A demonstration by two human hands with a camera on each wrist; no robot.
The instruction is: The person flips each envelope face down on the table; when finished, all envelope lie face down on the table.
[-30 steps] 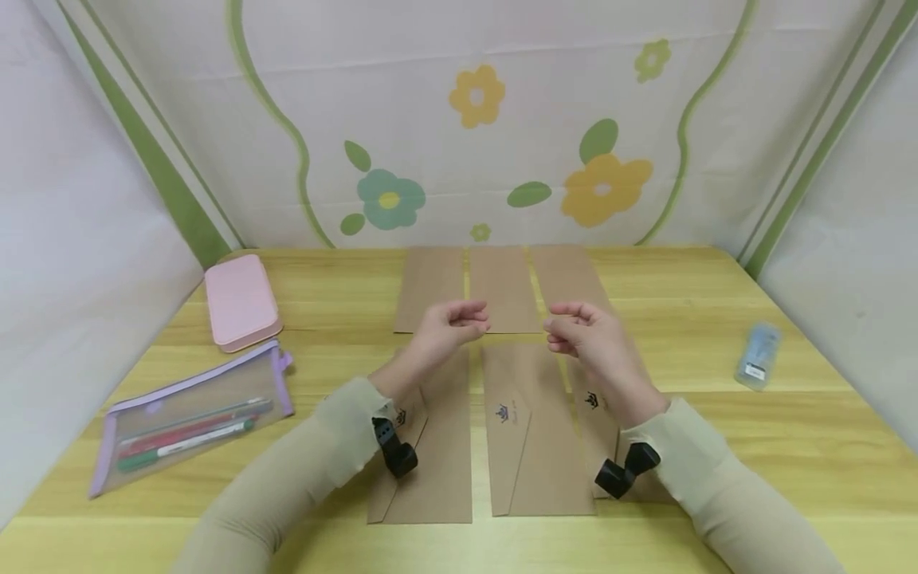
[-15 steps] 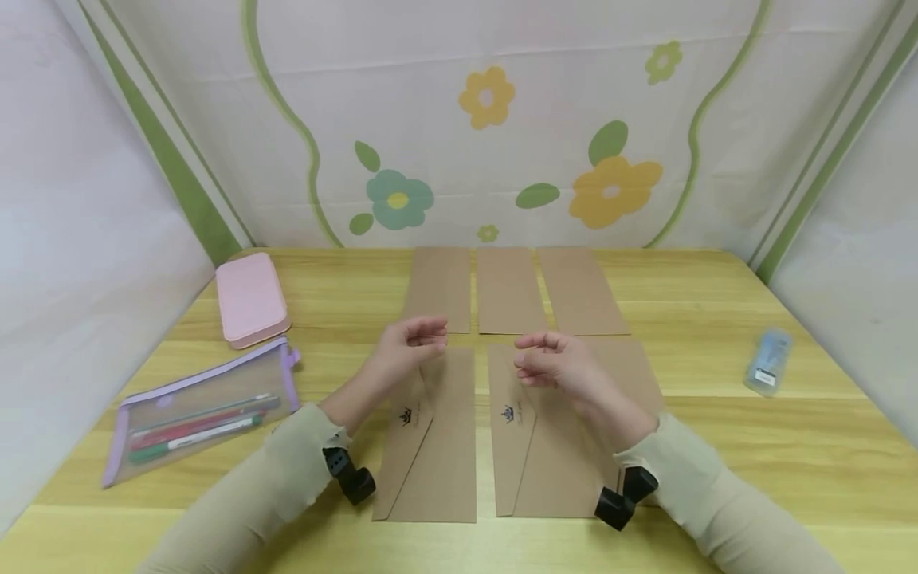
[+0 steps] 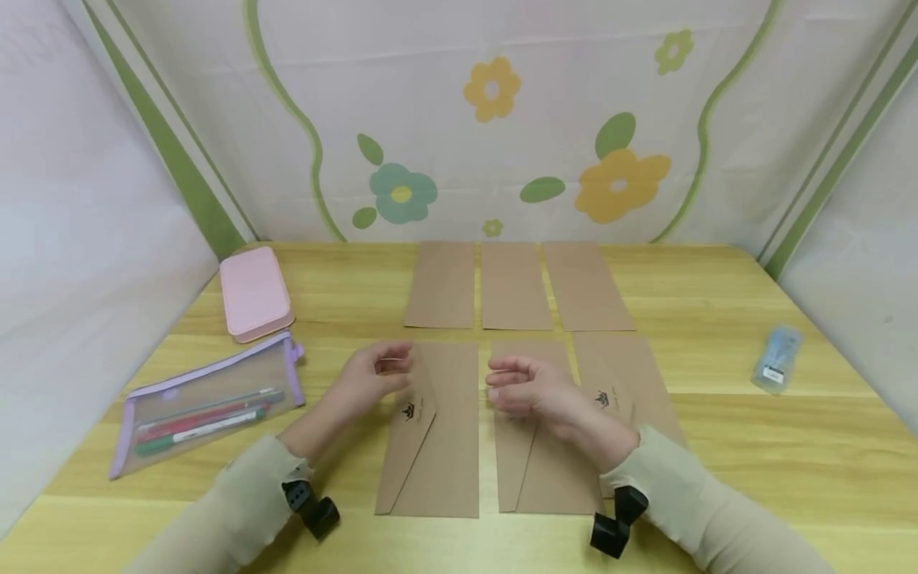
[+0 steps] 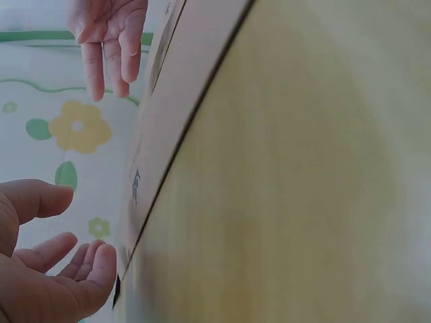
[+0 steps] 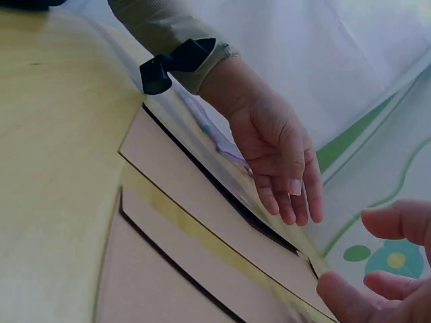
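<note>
Three kraft-paper envelopes lie flap side up in a near row: the left envelope (image 3: 446,446), the middle envelope (image 3: 562,478) and the right envelope (image 3: 620,359). Each bears a small dark crown print; on the middle one the right hand partly covers it. My left hand (image 3: 362,384) hovers at the left envelope's outer edge, fingers loosely bent, holding nothing. Over the middle envelope hangs my right hand (image 3: 545,399), also holding nothing. In the left wrist view a gap separates the right hand (image 4: 114,40) from the envelopes' surface.
Behind them lie three plain brown envelopes, the far left (image 3: 446,287), far middle (image 3: 515,287) and far right (image 3: 588,287). At left are a pink case (image 3: 254,293) and a mesh pouch (image 3: 208,375) with pens. A bluish translucent item (image 3: 777,360) sits at right.
Both hands have drawn back toward the body and leftward, the left hand farther, so the space between them is wider. The envelopes look unmoved; the head view shifted slightly.
</note>
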